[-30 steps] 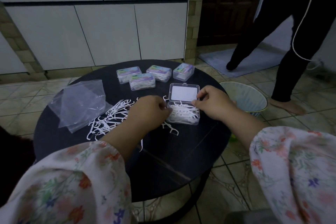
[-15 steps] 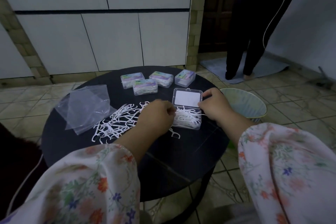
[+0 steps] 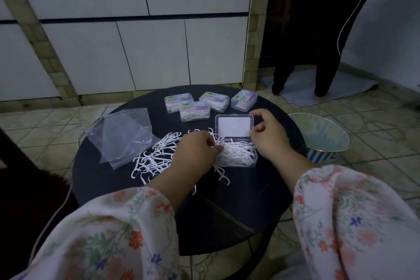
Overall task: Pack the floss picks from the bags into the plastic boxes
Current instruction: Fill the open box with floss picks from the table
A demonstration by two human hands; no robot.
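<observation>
On the table (image 3: 227, 211), the open box (image 3: 236, 154) lies crosswise; left hand (image 3: 195, 154) seemingly pinches picks (image 3: 156, 157), right hand (image 3: 268, 136) loosely curled.

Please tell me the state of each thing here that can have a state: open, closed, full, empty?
Clear plastic box with raised lid: open, heaped with white picks.
Four labelled clear boxes: closed.
Clear plastic bags: flat, apparently empty.
Striped bowl on floor: looks empty.
Left hand: fingers curled at the box's left edge.
Right hand: at the lid's edge.
</observation>
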